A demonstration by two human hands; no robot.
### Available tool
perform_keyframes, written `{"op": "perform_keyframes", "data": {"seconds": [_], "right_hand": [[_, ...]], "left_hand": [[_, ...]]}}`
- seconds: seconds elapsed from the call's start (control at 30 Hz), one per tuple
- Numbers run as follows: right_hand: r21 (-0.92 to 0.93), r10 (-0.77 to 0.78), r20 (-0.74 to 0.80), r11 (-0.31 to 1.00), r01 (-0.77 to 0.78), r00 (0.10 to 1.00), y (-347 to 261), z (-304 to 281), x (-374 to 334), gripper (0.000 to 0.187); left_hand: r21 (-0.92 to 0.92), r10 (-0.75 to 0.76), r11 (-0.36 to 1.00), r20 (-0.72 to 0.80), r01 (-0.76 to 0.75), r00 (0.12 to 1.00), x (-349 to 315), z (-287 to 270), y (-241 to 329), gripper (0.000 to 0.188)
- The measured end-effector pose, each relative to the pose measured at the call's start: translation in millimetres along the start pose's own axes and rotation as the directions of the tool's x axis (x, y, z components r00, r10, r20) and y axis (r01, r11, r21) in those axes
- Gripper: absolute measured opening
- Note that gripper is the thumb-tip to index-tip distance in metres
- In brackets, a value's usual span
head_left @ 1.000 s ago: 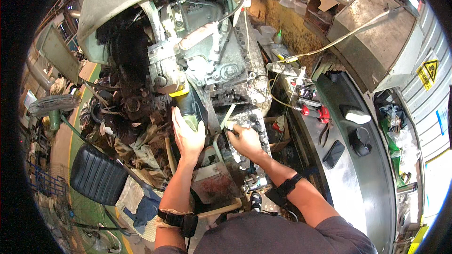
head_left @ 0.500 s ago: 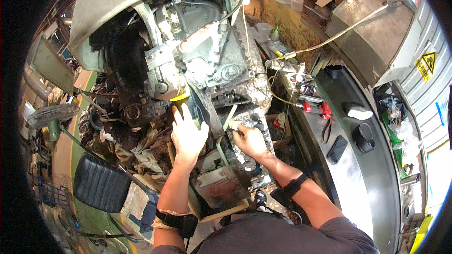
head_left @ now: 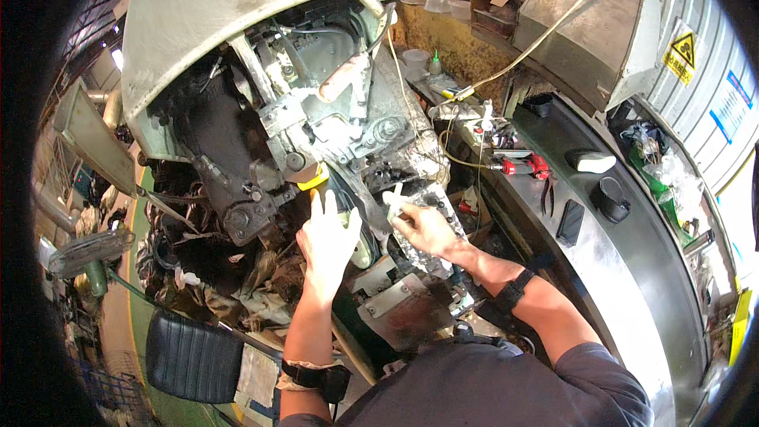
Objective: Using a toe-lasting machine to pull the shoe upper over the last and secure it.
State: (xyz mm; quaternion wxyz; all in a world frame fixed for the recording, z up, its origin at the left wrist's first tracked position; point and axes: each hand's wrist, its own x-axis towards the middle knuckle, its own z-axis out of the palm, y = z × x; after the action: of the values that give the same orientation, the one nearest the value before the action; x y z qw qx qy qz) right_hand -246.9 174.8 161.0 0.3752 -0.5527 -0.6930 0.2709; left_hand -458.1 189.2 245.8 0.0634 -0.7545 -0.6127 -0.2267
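My left hand (head_left: 328,243) has its fingers stretched forward, with the tips just below a yellow part (head_left: 315,178) on the machine (head_left: 336,126). Beside and partly under that hand lies a dark, long piece with a pale green end (head_left: 363,255); its kind is hard to make out. My right hand (head_left: 427,228) is closed, thumb against fingers, around a short whitish stick-like piece (head_left: 394,196). Below the right hand is a worn, light-coloured metal block (head_left: 419,255) on the machine. My palms hide part of what is under them.
On the right, a curved metal bench (head_left: 624,269) bears a red tool (head_left: 525,164), a black phone-like slab (head_left: 571,223), a black round object (head_left: 613,199) and a white piece (head_left: 594,161). A black seat (head_left: 192,356) stands lower left. Cloths (head_left: 245,289) lie heaped beside the machine.
The whole view has shifted and tilted. My left hand keeps its fingers stretched by the yellow part. My right hand still grips the whitish stick, its fingers now a little less curled.
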Motion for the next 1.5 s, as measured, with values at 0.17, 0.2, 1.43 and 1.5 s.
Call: {"op": "perform_keyframes", "data": {"seconds": [0.17,0.2,1.43,1.5], "right_hand": [[0.008,-0.077,0.311,0.997,0.078,0.947,-87,14,9,0.104],[-0.02,-0.094,0.258,0.994,0.103,0.962,-88,25,12,0.107],[0.291,0.126,-0.703,0.949,0.121,0.7,6,-113,-345,0.088],[0.672,0.602,-0.589,0.735,-0.086,0.538,11,-136,-370,0.078]], "left_hand": [[-0.306,0.031,0.95,-0.079,-0.054,0.996,-14,-5,-35,0.051],[-0.438,0.01,0.898,-0.062,-0.036,0.998,-17,-3,-38,0.049],[-0.543,0.116,-0.388,0.773,0.745,0.623,-106,31,262,0.04],[-0.442,0.31,-0.389,0.764,0.809,0.566,-129,81,292,0.04]]}}
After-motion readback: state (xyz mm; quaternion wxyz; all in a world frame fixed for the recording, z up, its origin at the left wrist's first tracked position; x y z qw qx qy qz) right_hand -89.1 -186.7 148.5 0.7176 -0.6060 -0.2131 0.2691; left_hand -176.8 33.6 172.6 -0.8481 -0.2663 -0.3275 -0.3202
